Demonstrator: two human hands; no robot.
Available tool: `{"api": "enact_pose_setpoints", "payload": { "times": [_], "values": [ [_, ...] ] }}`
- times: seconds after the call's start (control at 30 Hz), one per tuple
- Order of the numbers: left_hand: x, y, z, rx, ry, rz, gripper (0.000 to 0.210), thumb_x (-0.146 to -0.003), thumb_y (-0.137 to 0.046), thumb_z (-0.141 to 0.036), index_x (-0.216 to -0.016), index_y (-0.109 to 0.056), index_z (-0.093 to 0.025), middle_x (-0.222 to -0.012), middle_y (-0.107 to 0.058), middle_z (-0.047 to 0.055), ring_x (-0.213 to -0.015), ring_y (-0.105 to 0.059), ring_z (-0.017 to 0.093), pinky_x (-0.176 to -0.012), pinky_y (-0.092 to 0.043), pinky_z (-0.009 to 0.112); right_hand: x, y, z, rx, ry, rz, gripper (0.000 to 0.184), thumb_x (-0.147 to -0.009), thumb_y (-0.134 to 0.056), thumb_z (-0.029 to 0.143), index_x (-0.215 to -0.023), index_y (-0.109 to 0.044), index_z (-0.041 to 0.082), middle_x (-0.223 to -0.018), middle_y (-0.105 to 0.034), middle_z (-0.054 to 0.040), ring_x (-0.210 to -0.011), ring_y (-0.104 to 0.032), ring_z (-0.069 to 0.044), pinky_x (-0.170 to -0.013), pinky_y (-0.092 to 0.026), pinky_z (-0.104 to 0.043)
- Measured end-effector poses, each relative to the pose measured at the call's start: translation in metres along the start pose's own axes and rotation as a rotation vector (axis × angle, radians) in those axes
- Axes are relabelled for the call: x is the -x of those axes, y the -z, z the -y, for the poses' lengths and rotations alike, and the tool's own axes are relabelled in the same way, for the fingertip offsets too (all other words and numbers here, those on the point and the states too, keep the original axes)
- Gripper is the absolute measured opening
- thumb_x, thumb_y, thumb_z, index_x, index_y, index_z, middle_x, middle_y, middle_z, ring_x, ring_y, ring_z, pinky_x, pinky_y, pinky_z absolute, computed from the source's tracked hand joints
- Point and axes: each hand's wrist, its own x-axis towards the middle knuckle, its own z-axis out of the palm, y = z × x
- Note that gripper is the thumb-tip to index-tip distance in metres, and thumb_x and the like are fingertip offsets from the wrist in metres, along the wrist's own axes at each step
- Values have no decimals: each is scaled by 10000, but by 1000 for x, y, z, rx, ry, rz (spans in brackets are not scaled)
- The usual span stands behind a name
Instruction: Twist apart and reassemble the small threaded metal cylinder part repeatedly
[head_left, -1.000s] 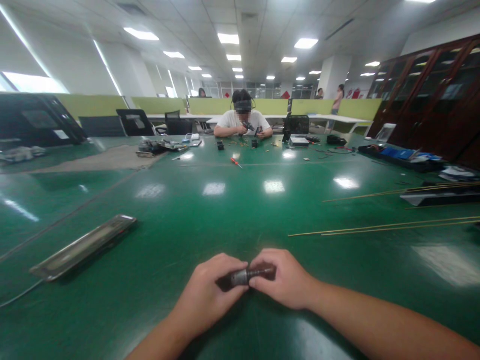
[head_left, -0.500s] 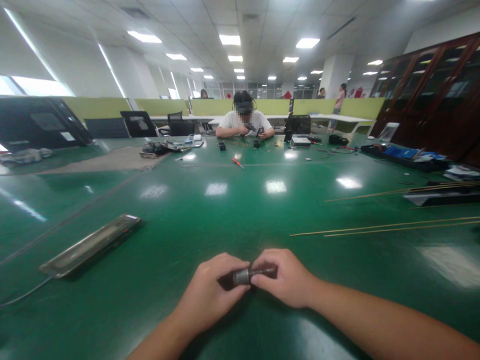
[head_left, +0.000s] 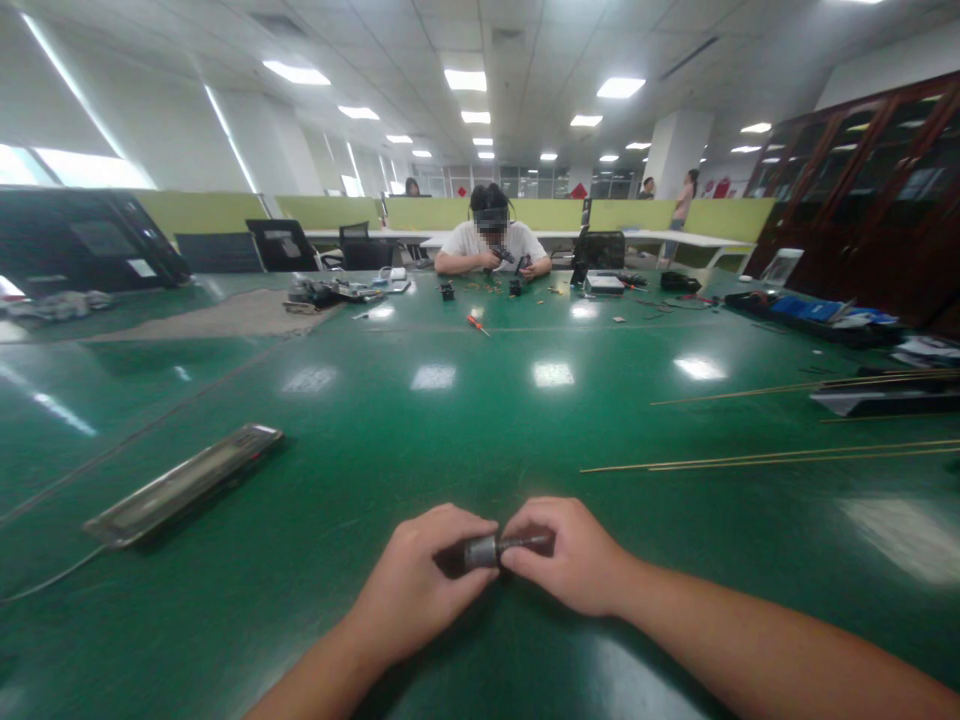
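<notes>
Just above the green tabletop (head_left: 480,420), near its front, my two hands meet around a small grey metal cylinder with a thin dark shaft (head_left: 481,551). My left hand (head_left: 420,575) is closed on the cylinder body, thumb and fingers on either side of it. From the other side, my right hand (head_left: 574,555) pinches the shaft end, with fingertips close to the cylinder's rim. The part lies roughly level, shaft pointing right. Its far left end is in shadow inside my left hand, and its exact kind is unclear.
A long power strip (head_left: 187,485) with a cable lies at left. Thin brass-coloured rods (head_left: 750,459) extend from the right edge. Farther off are an orange screwdriver (head_left: 478,325), a black tray with blue items (head_left: 810,308), and a person (head_left: 491,240) working across the table.
The camera view has shifted very slightly. Both hands keep almost the same grip on the metal cylinder and its shaft.
</notes>
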Motion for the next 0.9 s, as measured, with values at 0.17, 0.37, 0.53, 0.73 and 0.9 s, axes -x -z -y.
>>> {"api": "enact_pose_setpoints", "payload": {
  "times": [0.17, 0.37, 0.53, 0.73, 0.9],
  "values": [
    [1, 1, 1, -9, 0, 0, 212, -773, -726, -191, -978, -731, -244, -910, -745, 14, -830, -682, 167, -759, -520, 276, 0, 0, 0, -5, 1, -8, 62, -805, -709, 218, -841, -751, 192, -764, -694, -12, -717, -616, -156, -645, -436, -245],
    [0, 1, 1, -12, -19, -24, 224, -770, -730, -196, -989, -733, -243, -911, -749, 21, -826, -687, 171, -760, -523, 275, 0, -1, 0, -23, -15, -9, 71, -802, -709, 205, -854, -755, 189, -796, -715, -18, -739, -636, -160, -666, -447, -248],
    [0, 1, 0, -23, -6, -8, 224, -771, -730, -187, -985, -725, -253, -906, -743, 3, -826, -681, 162, -752, -515, 268, 0, -1, 0, -28, -16, -13, 67, -794, -715, 202, -846, -752, 182, -783, -711, -16, -720, -630, -154, -649, -440, -243],
    [0, 3, 1, -17, -10, -6, 209, -781, -724, -199, -985, -725, -245, -910, -742, 17, -828, -680, 168, -756, -519, 274, 0, -1, -1, -28, -25, -19, 75, -786, -717, 203, -851, -751, 191, -777, -700, -11, -711, -616, -153, -639, -434, -241],
    [0, 3, 3, 2, -16, -18, 237, -765, -727, -175, -989, -724, -249, -911, -745, 9, -831, -682, 164, -758, -524, 271, 0, -2, -2, -33, -40, -13, 69, -787, -717, 215, -846, -748, 196, -756, -685, -11, -697, -598, -155, -626, -426, -244]
  ]
}}
